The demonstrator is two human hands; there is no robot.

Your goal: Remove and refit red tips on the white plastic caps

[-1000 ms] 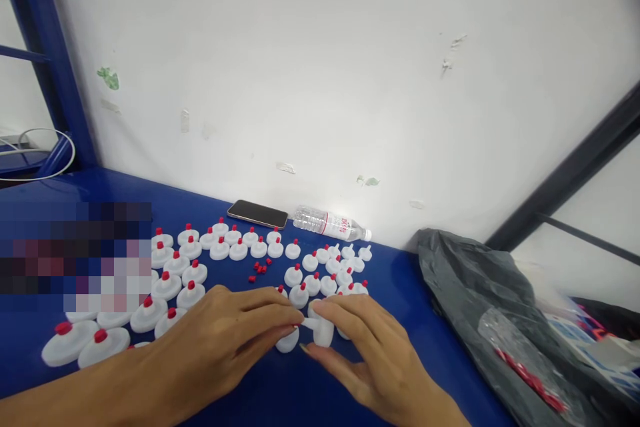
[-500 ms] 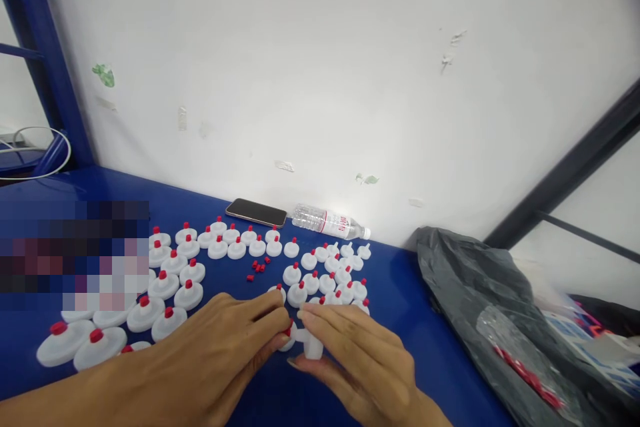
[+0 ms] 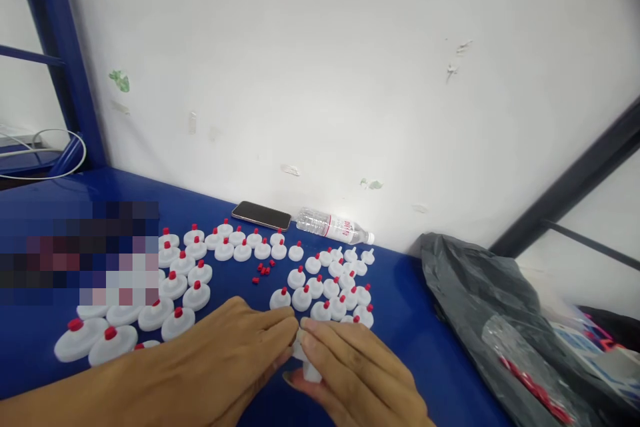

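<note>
Right hand (image 3: 360, 370) nearly closed, thumb below, fingers above, pinching a white cap (image 3: 312, 372). Cap sits between both hands, mostly covered. Left hand (image 3: 240, 353) fingers bunched at its left side; can't tell if they grip anything. Looks like light, stiff plastic, probably slick; I'd grip the wide rim, keep the spout free. Beyond the hands on the worktop (image 3: 425, 340): red-tipped caps (image 3: 301, 299), loose red tips (image 3: 263, 270), then phone (image 3: 261, 215), bottle (image 3: 335, 225). Black bag (image 3: 463, 300) right of right hand.
</note>
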